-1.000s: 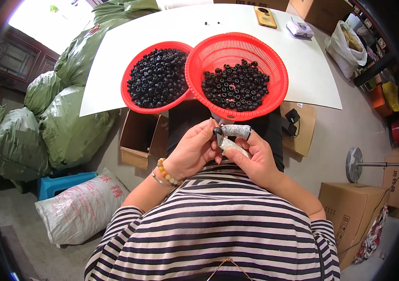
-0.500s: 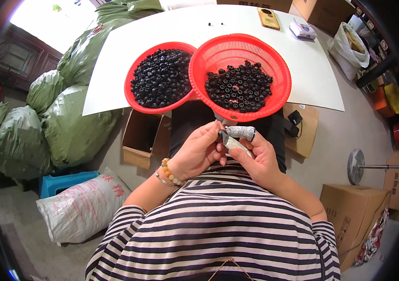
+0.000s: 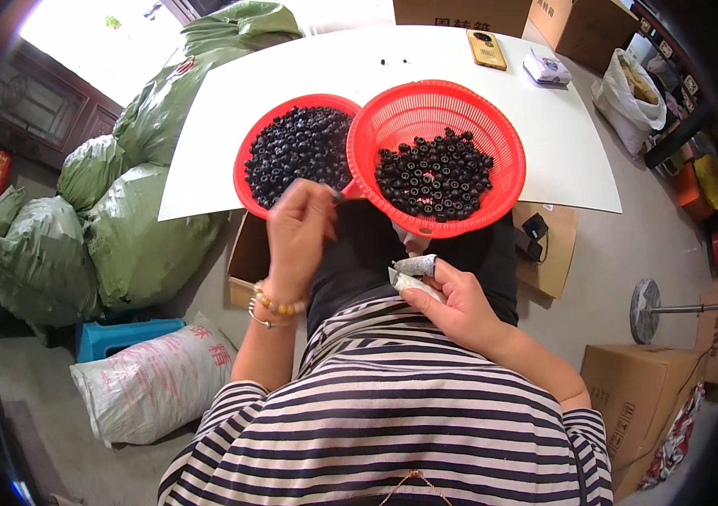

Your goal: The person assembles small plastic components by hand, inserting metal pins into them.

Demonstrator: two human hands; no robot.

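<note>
My left hand (image 3: 298, 221), with bead bracelets at the wrist, is raised at the near edge of the left red bowl (image 3: 247, 187), which is full of small round black parts (image 3: 301, 152). Its fingers are pinched on what looks like one small black part, slightly blurred. In front of my lap, my right hand (image 3: 451, 297) grips a small knife (image 3: 409, 282), its handle wrapped in white and its short blade pointing left. A grey sleeve (image 3: 415, 265) covers the index finger. A red plastic basket (image 3: 506, 169) holds more black parts with pale-rimmed openings (image 3: 435, 173).
Both containers rest at the near edge of a white table (image 3: 308, 72), with a yellow phone (image 3: 487, 49) and a tissue pack (image 3: 547, 66) farther back. An open carton (image 3: 245, 253) sits below. Green sacks (image 3: 139, 236) crowd the left, a white sack (image 3: 156, 379) lies nearer, and a carton (image 3: 641, 396) stands right.
My left hand has left the knife and moved up and left to the left bowl. The black part at the blade is gone from there. My right hand has dropped slightly, still gripping the knife.
</note>
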